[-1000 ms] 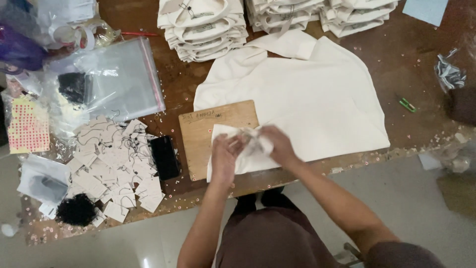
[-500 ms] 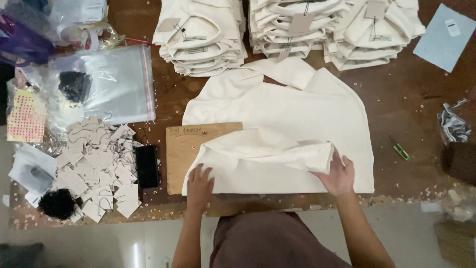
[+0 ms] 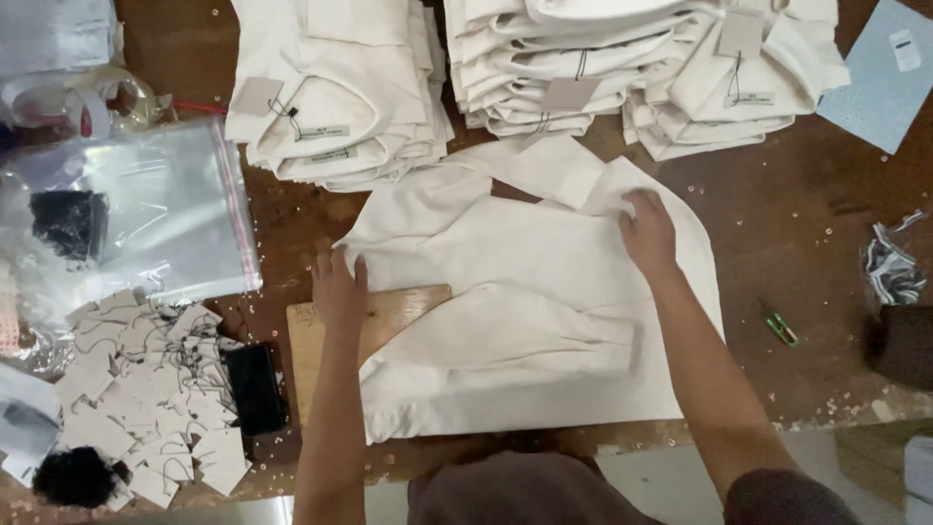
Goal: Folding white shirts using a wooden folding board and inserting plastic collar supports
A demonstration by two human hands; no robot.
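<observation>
Both hands lay flat with fingers spread, pressing and not gripping: the left hand (image 3: 340,288) rested on the left edge of the cream-coloured cotton garment (image 3: 544,321), where the cloth met the thin brown cardboard folding board (image 3: 335,345), and the right hand (image 3: 648,231) pressed the upper right part of the cloth, near the collar. The garment lay spread in the middle of the dark brown wooden table (image 3: 807,233), its long axis running away from the person, the collar toward the far side. One sleeve was folded across the lower part, lying from left to right. The cloth looked soft and matte with gentle creases. Behind it stood two stacks of folded cream garments with paper tags (image 3: 335,87). At the left, a clear plastic zip bag (image 3: 146,209) held something small and black. Below it lay a loose heap of beige paper tags with black strings (image 3: 146,389).
</observation>
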